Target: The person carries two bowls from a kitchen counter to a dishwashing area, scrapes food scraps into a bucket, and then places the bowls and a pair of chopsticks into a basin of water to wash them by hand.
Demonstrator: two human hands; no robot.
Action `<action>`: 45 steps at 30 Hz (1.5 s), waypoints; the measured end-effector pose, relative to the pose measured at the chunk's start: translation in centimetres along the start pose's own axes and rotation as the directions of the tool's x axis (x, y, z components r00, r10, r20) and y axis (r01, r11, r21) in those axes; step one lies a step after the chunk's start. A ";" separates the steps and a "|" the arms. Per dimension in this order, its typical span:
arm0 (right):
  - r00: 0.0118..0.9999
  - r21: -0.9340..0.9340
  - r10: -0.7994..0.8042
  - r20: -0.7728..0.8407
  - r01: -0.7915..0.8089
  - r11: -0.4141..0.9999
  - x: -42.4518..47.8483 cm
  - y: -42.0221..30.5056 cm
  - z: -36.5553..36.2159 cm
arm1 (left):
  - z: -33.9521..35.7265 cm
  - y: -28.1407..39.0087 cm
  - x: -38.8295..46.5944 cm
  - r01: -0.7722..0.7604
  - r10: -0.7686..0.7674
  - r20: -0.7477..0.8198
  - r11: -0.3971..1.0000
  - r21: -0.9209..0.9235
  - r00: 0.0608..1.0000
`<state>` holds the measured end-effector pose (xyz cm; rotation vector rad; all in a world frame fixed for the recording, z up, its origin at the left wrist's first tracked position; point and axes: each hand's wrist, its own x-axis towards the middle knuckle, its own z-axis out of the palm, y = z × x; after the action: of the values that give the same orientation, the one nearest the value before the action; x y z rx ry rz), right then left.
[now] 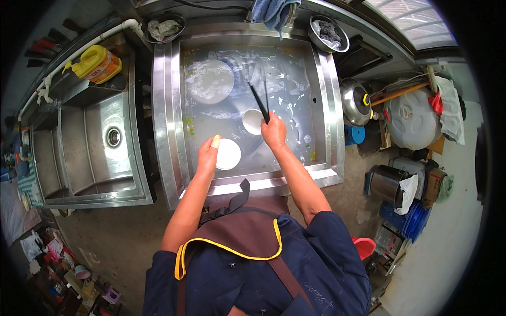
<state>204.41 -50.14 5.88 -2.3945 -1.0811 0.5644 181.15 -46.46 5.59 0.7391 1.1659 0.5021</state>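
My left hand (207,156) grips the rim of a small round white dish (229,154), thumb on top, above the water near the sink's front wall. In my right hand (274,132) are long dark sticks, apparently chopsticks (258,102), pointing away from me. A white bowl (252,121) lies against that hand's left side; whether the fingers also hold it is hidden. Cloudy, sudsy water fills the stainless steel sink (167,118). A large round plate (210,82) shows under the surface at the back left, and other submerged shapes are blurred. Green scraps float along the edges.
Metal bowls with scouring pads stand at the back left (180,32) and back right (343,42) corners. A blue cloth (270,12) hangs over the faucet. Left is another steel sink (99,158) with a yellow jug (97,65) behind. A lidded metal pot (353,100) stands right.
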 end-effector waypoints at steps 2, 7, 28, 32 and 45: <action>0.989 -0.121 -0.146 0.010 0.146 0.982 -0.3 1.5 1.2 | 0.2 0.7 -0.4 -0.012 0.011 -0.024 1.000 -0.029 1.000; 0.918 -0.181 -0.177 0.356 0.254 0.950 -1.3 0.8 1.4 | -0.4 0.5 -0.3 -0.032 0.030 -0.028 0.998 -0.058 0.999; 0.973 -0.198 -0.212 -0.090 0.191 0.961 -0.2 -1.4 0.0 | -0.5 1.2 -0.4 -0.096 0.080 -0.117 0.985 -0.144 0.990; 0.953 -0.133 -0.302 -0.025 0.296 0.946 -1.1 -1.0 0.5 | -0.2 1.6 -0.3 -0.116 0.093 -0.144 0.981 -0.157 0.985; 0.923 0.774 0.273 0.270 -0.377 0.509 -2.8 -3.0 -2.1 | 0.4 3.1 0.0 -0.235 0.210 -0.123 0.938 -0.253 0.970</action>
<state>201.99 -51.02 9.75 -1.6961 -0.2286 1.0689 181.56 -44.44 7.98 0.6211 1.0793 0.8749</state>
